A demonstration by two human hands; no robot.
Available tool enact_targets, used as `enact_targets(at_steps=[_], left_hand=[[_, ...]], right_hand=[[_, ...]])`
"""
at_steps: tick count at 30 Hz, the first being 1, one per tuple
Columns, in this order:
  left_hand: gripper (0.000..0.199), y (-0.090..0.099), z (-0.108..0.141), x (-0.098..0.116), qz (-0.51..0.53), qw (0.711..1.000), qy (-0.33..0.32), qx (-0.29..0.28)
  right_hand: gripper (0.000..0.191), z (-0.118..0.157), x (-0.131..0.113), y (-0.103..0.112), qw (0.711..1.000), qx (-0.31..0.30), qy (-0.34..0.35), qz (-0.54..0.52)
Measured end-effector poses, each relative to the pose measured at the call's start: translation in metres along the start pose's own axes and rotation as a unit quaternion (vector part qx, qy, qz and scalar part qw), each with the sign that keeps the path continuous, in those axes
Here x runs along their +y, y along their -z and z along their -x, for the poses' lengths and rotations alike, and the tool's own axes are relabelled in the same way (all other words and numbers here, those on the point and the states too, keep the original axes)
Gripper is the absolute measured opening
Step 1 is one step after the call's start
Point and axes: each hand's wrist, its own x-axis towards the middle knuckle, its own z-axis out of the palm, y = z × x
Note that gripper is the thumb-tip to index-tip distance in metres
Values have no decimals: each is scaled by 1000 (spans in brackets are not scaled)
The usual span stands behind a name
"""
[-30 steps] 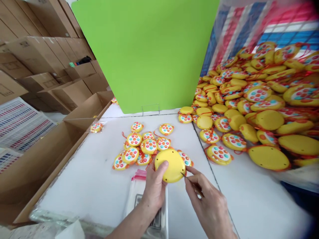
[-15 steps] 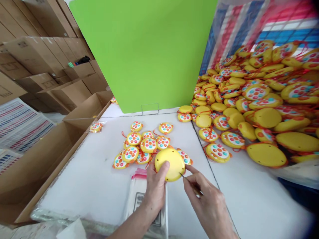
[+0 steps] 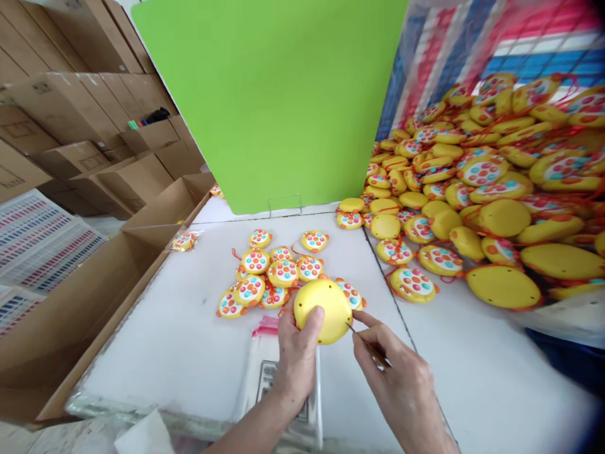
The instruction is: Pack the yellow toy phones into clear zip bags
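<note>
My left hand [image 3: 297, 350] holds a yellow toy [image 3: 323, 311] with its plain back facing up, the thumb pressed on it. Small dark holes show near the toy's rim. In my right hand [image 3: 394, 362] is a thin pointed tool [image 3: 373, 350] with a brownish handle; its tip is at the toy's lower right rim. Several toys with coloured dots [image 3: 283, 273] lie in a group just behind the held toy. Under my left forearm are clear plastic bags [image 3: 265, 359] with a pink edge and dark print.
A large heap of yellow toys [image 3: 505, 221] spreads over the right side. A green board [image 3: 283, 107] stands upright at the back. An open cardboard box [image 3: 94, 315] is beside the table's left edge, near a wrapped toy [image 3: 183, 241]. Stacked cartons [image 3: 70, 110] fill the back left.
The tool tip has moved slightly up and to the right along the toy's rim, with my right hand shifting right. The view has shifted a little. My left hand keeps its hold.
</note>
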Motion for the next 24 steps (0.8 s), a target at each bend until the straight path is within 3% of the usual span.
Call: enact_targets(at_steps=[5, 9, 13, 17, 24], left_hand=[[55, -1, 4, 3, 4, 1000, -12, 5], [51, -1, 7, 3, 9, 1000, -26, -7], [50, 0, 11, 2, -18, 999, -34, 24], [40, 0, 15, 2, -49, 997, -51, 8], [41, -7, 14, 5, 32, 999, 5, 9]], right_hand=[[18, 4, -3, 0, 1000, -11, 5, -4], [16, 7, -4, 1, 1000, -1, 0, -1], [17, 8, -6, 3, 1000, 4, 1, 10], [16, 11, -6, 6, 1000, 9, 3, 16], [17, 10, -2, 10, 1000, 8, 16, 7]])
